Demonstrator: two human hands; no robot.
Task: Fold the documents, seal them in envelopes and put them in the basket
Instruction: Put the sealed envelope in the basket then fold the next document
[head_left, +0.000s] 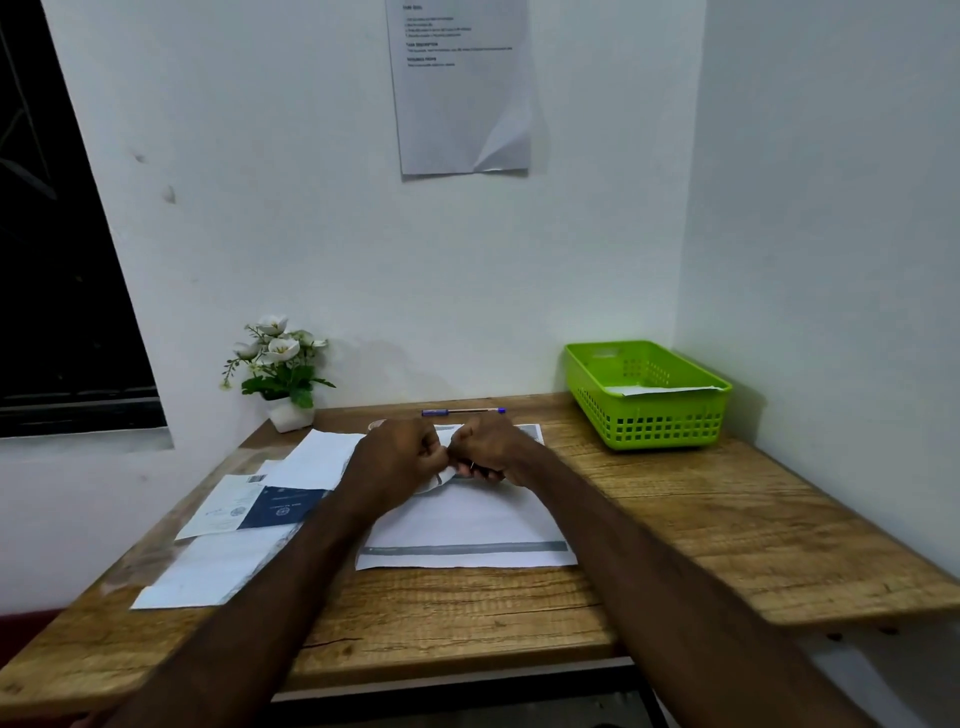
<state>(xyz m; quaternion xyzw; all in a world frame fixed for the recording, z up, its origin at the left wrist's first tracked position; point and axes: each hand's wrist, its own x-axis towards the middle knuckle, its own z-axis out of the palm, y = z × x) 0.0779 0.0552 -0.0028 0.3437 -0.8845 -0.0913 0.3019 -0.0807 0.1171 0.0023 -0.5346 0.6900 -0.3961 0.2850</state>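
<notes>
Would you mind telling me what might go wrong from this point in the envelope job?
Both hands, left hand and right hand, pinch a thin strip over the white envelope; it could tear or restick crookedly. The forearms cross loose papers near the table's left edge and might sweep them off. The green basket sits far right, a reach.

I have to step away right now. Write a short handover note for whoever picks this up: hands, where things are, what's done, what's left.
Left hand and right hand: both closed, meeting over the far edge of the white envelope at mid-desk, pinching a small pale strip; what it is I cannot tell.
Loose documents lie to the left, one with a dark blue cover.
Green basket sits at the far right corner with at least one white item inside.
Pen lies beyond the hands.
Left: finish this envelope, basket it, then handle the remaining papers.
</notes>
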